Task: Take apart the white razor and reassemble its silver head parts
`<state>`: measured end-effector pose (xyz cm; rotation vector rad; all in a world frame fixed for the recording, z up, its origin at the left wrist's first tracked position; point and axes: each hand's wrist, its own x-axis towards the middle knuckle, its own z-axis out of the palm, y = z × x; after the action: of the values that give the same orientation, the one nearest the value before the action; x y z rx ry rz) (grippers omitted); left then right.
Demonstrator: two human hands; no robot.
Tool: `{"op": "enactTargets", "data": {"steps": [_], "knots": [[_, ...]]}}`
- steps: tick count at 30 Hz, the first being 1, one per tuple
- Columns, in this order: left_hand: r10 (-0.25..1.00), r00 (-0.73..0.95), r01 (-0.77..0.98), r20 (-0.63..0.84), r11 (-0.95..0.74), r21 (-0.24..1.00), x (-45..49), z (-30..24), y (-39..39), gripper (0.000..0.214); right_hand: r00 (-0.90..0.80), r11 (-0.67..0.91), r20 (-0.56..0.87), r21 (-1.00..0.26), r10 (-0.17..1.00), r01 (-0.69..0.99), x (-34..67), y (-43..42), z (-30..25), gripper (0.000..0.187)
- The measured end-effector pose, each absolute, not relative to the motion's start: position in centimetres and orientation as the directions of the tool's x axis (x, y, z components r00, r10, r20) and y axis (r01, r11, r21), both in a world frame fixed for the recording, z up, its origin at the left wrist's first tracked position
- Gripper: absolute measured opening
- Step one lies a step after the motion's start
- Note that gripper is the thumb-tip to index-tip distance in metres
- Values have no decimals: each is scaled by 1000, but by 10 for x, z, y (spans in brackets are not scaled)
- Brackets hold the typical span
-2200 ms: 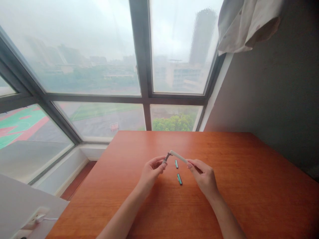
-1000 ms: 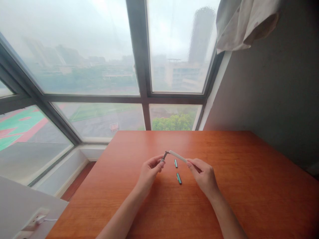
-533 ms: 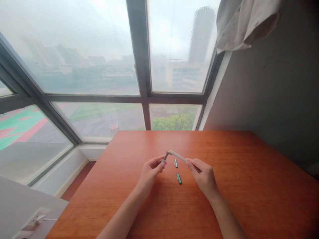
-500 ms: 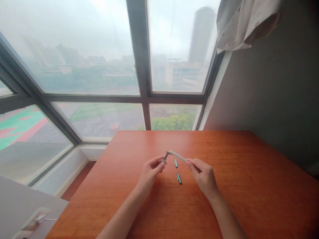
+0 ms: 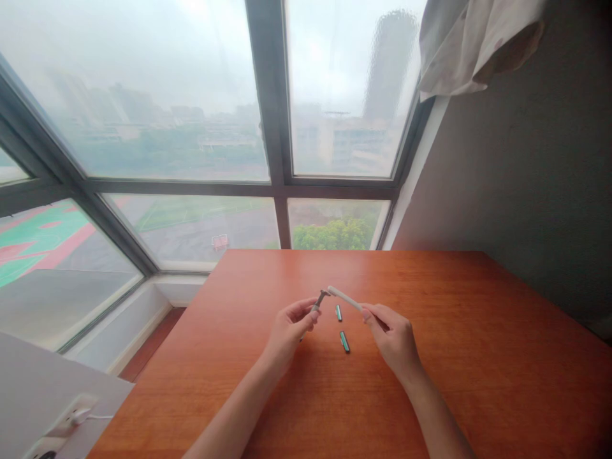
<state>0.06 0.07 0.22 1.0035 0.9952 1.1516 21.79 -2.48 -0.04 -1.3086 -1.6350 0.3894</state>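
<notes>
My left hand [image 5: 292, 328] is closed around a razor handle [image 5: 319, 301], its dark forked tip pointing up and to the right; no blade head shows on it. In my right hand [image 5: 391, 331] is a slim pale stick that looks like a toothbrush [image 5: 347, 298], slanting up to the left. Its rounded end lies right beside the razor handle's tip; whether the two touch I cannot tell. Between and below the hands, a green-and-black razor cartridge [image 5: 339, 313] rests on the table, with a second razor cartridge [image 5: 345, 342] nearer to me.
The reddish-brown wooden table [image 5: 454, 382] reaches toward a large window with grey frames [image 5: 275, 190]. On the right is a dark wall [image 5: 526, 178], with a pale cloth [image 5: 471, 48] hanging at the top. A wall socket with a white plug [image 5: 79, 417] is at lower left.
The toothbrush-like stick's end has shifted slightly right, opening a little space from the razor handle's tip. Both hands keep their grips, and the cartridges lie as before.
</notes>
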Motion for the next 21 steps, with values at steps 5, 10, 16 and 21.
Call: {"op": "enactTargets", "data": {"steps": [5,10,16,21], "knots": [[979,174,-221,-106,144,965,3,2,-1,42,29,378,473,-738,881,559,216,-25,1,29],[985,148,-225,-83,116,968,2,0,-1,40,8,381,467,-731,884,566,217,-24,-1,29],[984,155,-235,-85,120,965,1,0,0,41,12,369,462,-722,887,585,219,-24,-2,32],[984,154,-243,-91,127,962,1,2,0,41,25,361,455,-738,890,570,220,-23,-1,33]]}}
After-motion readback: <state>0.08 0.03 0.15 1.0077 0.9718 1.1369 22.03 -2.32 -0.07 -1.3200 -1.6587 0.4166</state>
